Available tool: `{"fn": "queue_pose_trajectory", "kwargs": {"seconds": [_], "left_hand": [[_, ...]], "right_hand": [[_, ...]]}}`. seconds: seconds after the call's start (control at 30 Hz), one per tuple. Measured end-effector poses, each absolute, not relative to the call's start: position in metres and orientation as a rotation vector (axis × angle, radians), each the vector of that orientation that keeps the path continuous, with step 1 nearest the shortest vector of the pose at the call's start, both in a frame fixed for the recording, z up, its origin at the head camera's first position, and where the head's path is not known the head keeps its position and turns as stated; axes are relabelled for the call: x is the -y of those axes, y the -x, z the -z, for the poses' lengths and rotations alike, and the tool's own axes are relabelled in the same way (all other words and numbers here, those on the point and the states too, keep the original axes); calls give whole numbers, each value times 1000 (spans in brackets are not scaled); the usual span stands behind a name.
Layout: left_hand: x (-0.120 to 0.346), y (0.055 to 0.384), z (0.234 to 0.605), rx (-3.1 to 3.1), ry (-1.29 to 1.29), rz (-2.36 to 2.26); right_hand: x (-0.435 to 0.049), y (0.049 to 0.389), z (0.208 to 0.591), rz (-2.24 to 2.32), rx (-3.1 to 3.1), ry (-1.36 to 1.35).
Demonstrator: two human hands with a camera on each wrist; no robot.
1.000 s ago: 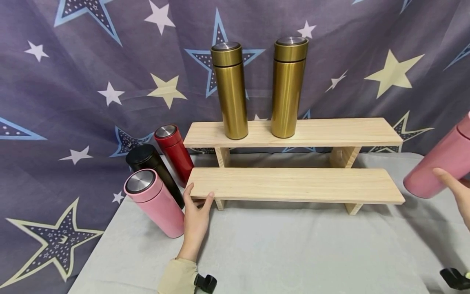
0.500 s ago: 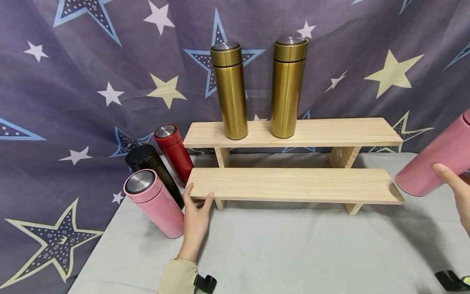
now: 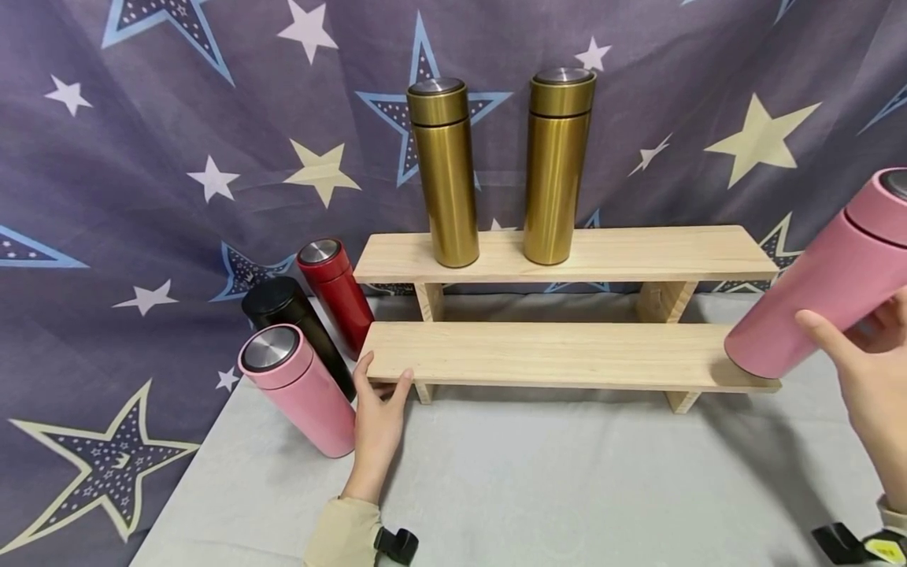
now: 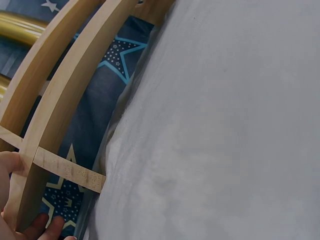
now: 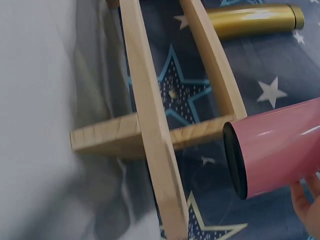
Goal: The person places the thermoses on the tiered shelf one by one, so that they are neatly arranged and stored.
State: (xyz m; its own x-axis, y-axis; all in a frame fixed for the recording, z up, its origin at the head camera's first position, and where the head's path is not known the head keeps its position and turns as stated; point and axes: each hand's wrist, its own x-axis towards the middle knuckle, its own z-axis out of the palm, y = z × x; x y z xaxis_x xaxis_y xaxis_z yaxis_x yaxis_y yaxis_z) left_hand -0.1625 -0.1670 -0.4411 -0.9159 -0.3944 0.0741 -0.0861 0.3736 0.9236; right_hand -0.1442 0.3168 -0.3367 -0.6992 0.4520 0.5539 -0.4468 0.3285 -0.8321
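Observation:
A two-step wooden shelf (image 3: 567, 354) stands on the grey table. My left hand (image 3: 383, 387) grips the left corner of its lower board (image 4: 60, 100), thumb on top and fingers (image 4: 45, 225) under the edge. My right hand (image 3: 850, 340) holds a pink bottle (image 3: 815, 283) tilted, lid up to the right. The bottle's base hovers at the right end of the lower board; contact cannot be told. In the right wrist view the pink bottle (image 5: 280, 150) hangs beside the shelf's end (image 5: 150, 125), with my fingertips (image 5: 307, 210) under it.
Two gold bottles (image 3: 445, 173) (image 3: 556, 165) stand upright on the upper board (image 3: 673, 253). Left of the shelf a second pink bottle (image 3: 298, 390), a black one (image 3: 294, 327) and a red one (image 3: 336, 295) lean together. Star-patterned cloth (image 3: 142, 157) hangs behind.
My right hand has carried the pink bottle left and raised its lid end, bringing the base over the lower board's right end. My left hand has stayed on the shelf corner.

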Motion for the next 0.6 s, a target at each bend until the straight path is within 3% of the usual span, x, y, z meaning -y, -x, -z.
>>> {"fn": "queue_pose_trajectory", "kwargs": {"seconds": [0.13, 0.6], "left_hand": [[166, 163, 441, 2350, -413, 1547], [167, 163, 441, 2358, -428, 1561]], "right_hand": [[-304, 143, 331, -1381, 1926, 41], [-267, 151, 325, -1804, 1517, -292]]}}
